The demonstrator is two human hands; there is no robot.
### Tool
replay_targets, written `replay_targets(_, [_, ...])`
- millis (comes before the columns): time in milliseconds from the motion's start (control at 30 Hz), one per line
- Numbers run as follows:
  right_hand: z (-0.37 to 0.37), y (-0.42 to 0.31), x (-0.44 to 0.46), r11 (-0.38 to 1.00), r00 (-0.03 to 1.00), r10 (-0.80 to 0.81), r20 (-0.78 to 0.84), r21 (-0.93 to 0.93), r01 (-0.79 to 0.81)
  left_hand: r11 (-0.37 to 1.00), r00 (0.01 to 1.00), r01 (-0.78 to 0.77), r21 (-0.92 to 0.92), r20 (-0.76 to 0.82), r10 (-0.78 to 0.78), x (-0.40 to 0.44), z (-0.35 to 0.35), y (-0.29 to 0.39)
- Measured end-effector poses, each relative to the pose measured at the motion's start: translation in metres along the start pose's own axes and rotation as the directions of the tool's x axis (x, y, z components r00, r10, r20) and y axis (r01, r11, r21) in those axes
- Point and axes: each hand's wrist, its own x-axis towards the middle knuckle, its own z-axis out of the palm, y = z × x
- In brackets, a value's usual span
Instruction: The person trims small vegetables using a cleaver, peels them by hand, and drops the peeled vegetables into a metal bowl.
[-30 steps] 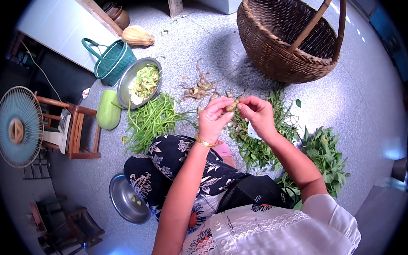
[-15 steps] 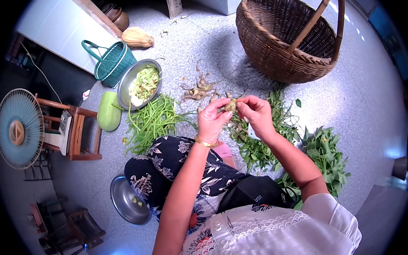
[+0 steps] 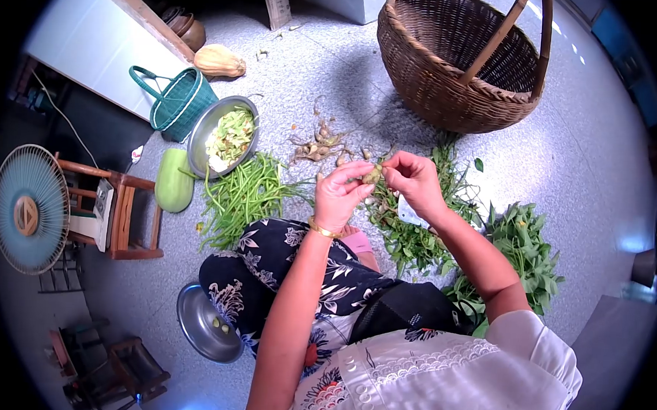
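My left hand [image 3: 337, 198] grips a small, lumpy green-brown vegetable [image 3: 372, 175] between thumb and fingers. Against its upper right edge, the thumb and fingertips of my right hand [image 3: 415, 183] are pinched together; any scrap between them is too small to make out. Just beyond both hands, a scatter of brown roots or peelings [image 3: 322, 144] lies on the floor. Under my right hand is a heap of leafy stems [image 3: 409, 241], with a pale flat blade-like thing [image 3: 410, 213] partly hidden on it.
A large wicker basket [image 3: 436, 100] stands ahead right. Left are long green beans [image 3: 252, 191], a metal bowl [image 3: 197, 151] of cut vegetables, a green basket [image 3: 173, 114], a pale gourd [image 3: 174, 181] and a fan [image 3: 29, 208]. Another metal bowl [image 3: 204, 339] sits near my knee, leafy greens [image 3: 528, 254] right.
Both hands stay together around the same small vegetable. My right hand's fingertips have shifted slightly along its upper edge, and my left hand has tilted a little.
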Motion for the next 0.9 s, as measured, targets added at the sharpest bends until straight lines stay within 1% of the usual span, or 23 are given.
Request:
replay_targets(100, [0.002, -0.005, -0.002, 1.0, 1.0, 0.001, 0.011, 0.03, -0.001, 0.999, 0.998, 0.037, -0.012, -0.04, -0.038, -0.001, 0.0, -0.001])
replay_targets(167, [0.006, -0.012, -0.003, 0.992, 1.0, 0.014, 0.013, 0.125, -0.016, 0.993, 0.993, 0.073, -0.097, -0.081, -0.081, 0.0, 0.001, -0.002])
replay_targets(300, [0.007, -0.013, -0.002, 0.994, 1.0, 0.003, 0.028, 0.11, -0.006, 0.993, 0.994, 0.068, -0.095, -0.08, -0.076, 0.001, -0.001, 0.0])
replay_targets(367, [0.005, -0.012, -0.003, 0.999, 1.0, -0.001, 0.025, 0.05, 0.0, 0.996, 0.997, 0.033, -0.083, -0.061, -0.038, 0.001, 0.001, 0.002])
replay_targets(400, [0.003, -0.012, -0.003, 0.999, 1.0, -0.001, 0.025, 0.049, 0.0, 0.996, 0.997, 0.033, -0.083, -0.061, -0.038, 0.001, 0.001, 0.003])
replay_targets(467, [0.001, -0.011, -0.003, 0.999, 0.999, -0.026, 0.046, -0.04, 0.028, 0.999, 1.0, 0.009, -0.032, -0.029, -0.01, 0.0, 0.0, 0.004])
replay_targets(500, [0.0, -0.011, -0.004, 0.999, 0.999, -0.026, 0.045, -0.042, 0.028, 0.999, 1.0, 0.009, -0.034, -0.029, -0.01, -0.001, 0.0, 0.004])
replay_targets(567, [0.001, -0.01, -0.005, 0.991, 0.998, -0.059, 0.005, -0.116, 0.059, 0.999, 1.0, 0.026, 0.021, 0.007, -0.026, -0.002, -0.001, 0.003])
replay_targets(600, [0.001, -0.01, -0.006, 0.991, 0.998, -0.058, 0.004, -0.117, 0.058, 0.999, 1.0, 0.026, 0.02, 0.008, -0.026, -0.002, -0.002, 0.002])
replay_targets(667, [0.004, -0.011, -0.008, 0.989, 0.994, -0.083, -0.067, -0.127, 0.074, 0.997, 0.999, -0.013, 0.071, 0.051, 0.009, -0.001, -0.002, 0.0])
replay_targets(700, [0.006, -0.01, -0.008, 0.989, 0.994, -0.082, -0.067, -0.127, 0.073, 0.997, 0.999, -0.012, 0.071, 0.05, 0.009, -0.002, -0.002, -0.001])
replay_targets(767, [0.009, -0.007, -0.008, 0.998, 0.993, -0.056, -0.104, -0.021, 0.054, 0.999, 1.0, -0.004, 0.037, -0.006, 0.004, -0.002, 0.001, 0.0])
replay_targets(800, [0.011, -0.006, -0.007, 0.998, 0.993, -0.055, -0.103, -0.019, 0.054, 0.999, 1.0, -0.003, 0.038, -0.007, 0.003, -0.002, 0.002, 0.0])
replay_targets(867, [0.014, -0.007, -0.004, 0.997, 0.988, -0.067, -0.142, -0.035, 0.063, 0.987, 0.992, 0.103, -0.127, -0.056, -0.11, -0.001, 0.002, -0.001])
replay_targets(900, [0.013, -0.008, -0.003, 0.997, 0.987, -0.068, -0.142, -0.034, 0.064, 0.987, 0.992, 0.102, -0.126, -0.056, -0.109, 0.0, 0.001, 0.0])
